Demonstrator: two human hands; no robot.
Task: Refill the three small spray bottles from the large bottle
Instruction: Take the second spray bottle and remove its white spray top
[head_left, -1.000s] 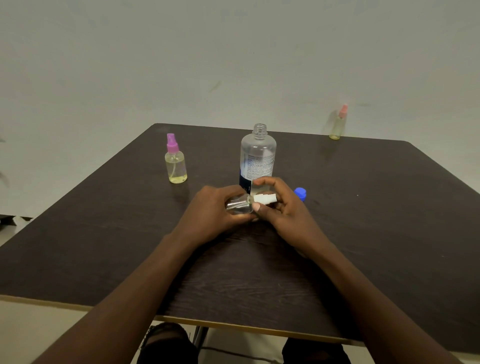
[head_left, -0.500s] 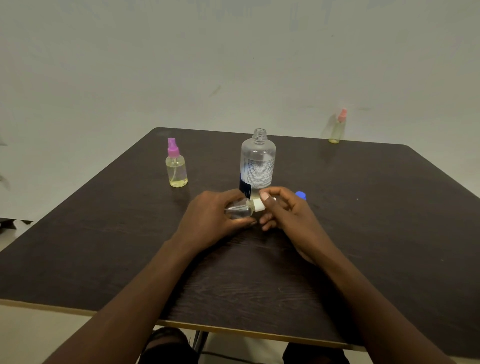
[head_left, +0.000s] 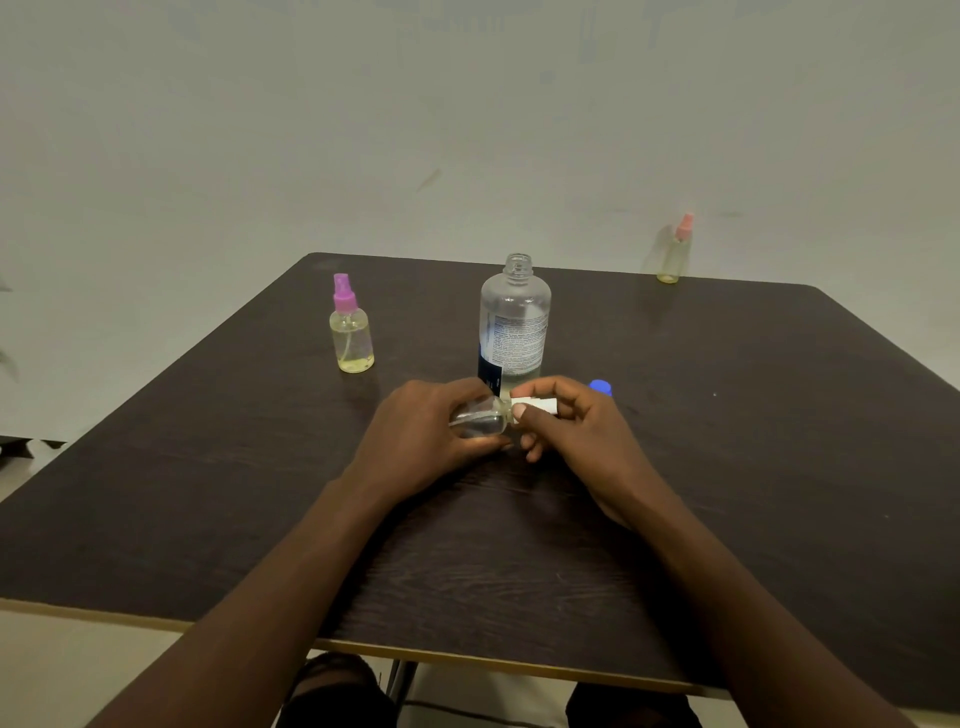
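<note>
The right hand (head_left: 582, 436), fingers pinched on the white spray cap (head_left: 535, 404), has twisted further while the left hand (head_left: 415, 436) clasps the small clear spray bottle (head_left: 480, 418) sideways over the dark surface (head_left: 727, 415): unscrewing likely underway.
</note>
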